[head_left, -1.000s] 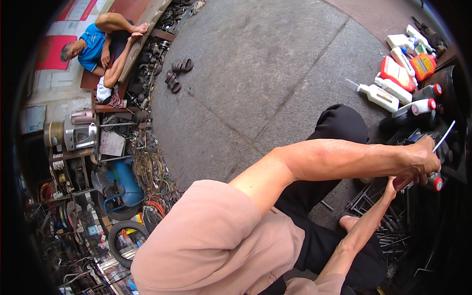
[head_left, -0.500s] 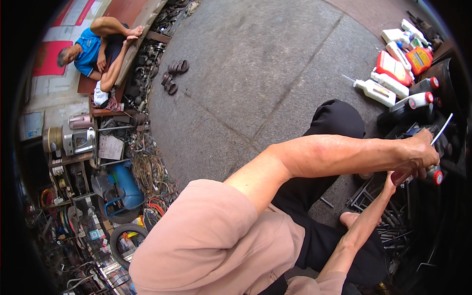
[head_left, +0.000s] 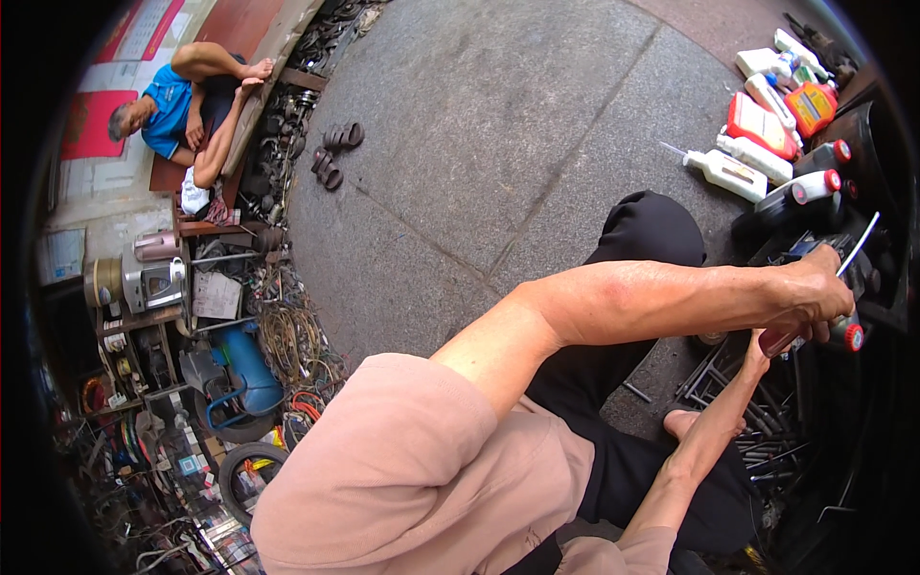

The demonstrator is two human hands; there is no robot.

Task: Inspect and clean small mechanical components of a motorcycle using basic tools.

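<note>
My left hand (head_left: 816, 286) reaches far to the right, fingers curled downward and mostly hidden. Just beyond its knuckles a thin white stick (head_left: 859, 243) points up; whether the hand holds it is unclear. Below it my right hand (head_left: 755, 355) is closed around one end of a dark red handle-like piece (head_left: 777, 341). The two hands are close together, and the far end of that piece disappears under the left fingers. A dark, cluttered mass lies behind both hands.
White and red bottles (head_left: 757, 125) lie at the upper right, near dark bottles with red caps (head_left: 832, 180). Metal rods and tools (head_left: 767, 441) are below my hands. At left, a person in a blue shirt (head_left: 172, 110) sits near sandals (head_left: 335, 153), a blue tank (head_left: 251, 369) and piled parts.
The whole view has shifted slightly. Both hands stay close together around the same spot, with the dark red piece still between them.
</note>
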